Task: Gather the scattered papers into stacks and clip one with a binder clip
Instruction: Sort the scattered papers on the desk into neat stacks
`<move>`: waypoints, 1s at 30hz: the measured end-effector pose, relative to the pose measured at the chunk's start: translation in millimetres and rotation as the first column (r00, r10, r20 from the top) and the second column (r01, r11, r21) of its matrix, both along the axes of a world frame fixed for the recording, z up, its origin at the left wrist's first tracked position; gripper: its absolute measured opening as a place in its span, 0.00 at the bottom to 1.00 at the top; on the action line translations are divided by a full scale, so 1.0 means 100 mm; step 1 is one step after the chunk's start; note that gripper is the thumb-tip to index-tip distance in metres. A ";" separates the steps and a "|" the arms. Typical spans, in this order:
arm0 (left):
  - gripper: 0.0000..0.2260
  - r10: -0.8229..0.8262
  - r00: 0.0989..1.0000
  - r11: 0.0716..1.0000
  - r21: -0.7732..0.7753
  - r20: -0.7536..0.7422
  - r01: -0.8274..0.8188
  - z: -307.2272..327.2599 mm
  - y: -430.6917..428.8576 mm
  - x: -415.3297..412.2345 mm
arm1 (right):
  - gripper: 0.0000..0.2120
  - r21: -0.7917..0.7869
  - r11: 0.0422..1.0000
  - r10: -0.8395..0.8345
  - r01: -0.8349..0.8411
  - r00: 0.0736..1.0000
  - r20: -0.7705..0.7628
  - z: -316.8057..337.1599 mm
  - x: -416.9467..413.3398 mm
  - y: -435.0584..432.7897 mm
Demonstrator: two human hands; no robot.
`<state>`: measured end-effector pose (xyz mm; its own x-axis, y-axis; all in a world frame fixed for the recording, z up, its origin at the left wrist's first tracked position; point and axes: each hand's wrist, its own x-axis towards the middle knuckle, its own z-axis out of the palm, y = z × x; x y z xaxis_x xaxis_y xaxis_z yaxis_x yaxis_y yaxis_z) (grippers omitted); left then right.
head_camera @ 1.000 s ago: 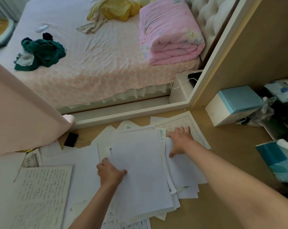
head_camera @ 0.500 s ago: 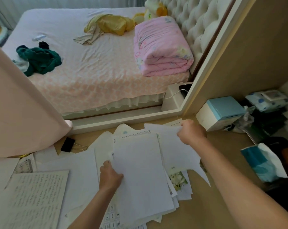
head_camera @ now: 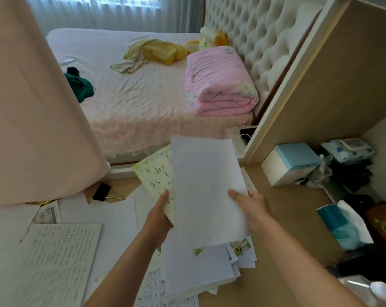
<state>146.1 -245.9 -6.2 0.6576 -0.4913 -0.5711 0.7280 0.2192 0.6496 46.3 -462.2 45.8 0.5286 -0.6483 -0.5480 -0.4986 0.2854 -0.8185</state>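
Where papers (head_camera: 206, 191) overlap, handwriting (head_camera: 156, 173) half hidden.

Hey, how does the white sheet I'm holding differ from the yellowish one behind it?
The white sheet looks blank; the yellowish sheet carries dark handwriting. The white sheet is held by the right hand, the yellowish sheet by the left hand. The white sheet overlaps the yellowish sheet's right side. Both are held up off the desk.

surface: wooden surface (head_camera: 287, 218) | lying on it: scattered papers (head_camera: 112, 218); black binder clip (head_camera: 101, 192); teal-lidded box (head_camera: 291, 162); tissue pack (head_camera: 342, 224)
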 end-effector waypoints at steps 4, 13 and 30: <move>0.07 0.022 0.990 0.934 0.351 0.136 -0.069 -0.25 0.23 0.03 | 0.12 0.034 0.978 0.209 -0.207 0.957 -0.198 -0.54 -0.15 0.22; 0.10 -0.280 0.960 0.644 0.739 -0.013 0.198 -0.86 0.61 -0.10 | 0.10 -0.197 0.875 0.329 -0.441 0.843 -0.425 -1.12 -0.15 0.24; 0.40 -0.340 0.932 0.436 0.899 0.128 0.036 -1.05 0.12 0.18 | 0.39 0.034 0.880 0.412 -0.474 0.727 -0.549 -1.41 0.33 0.25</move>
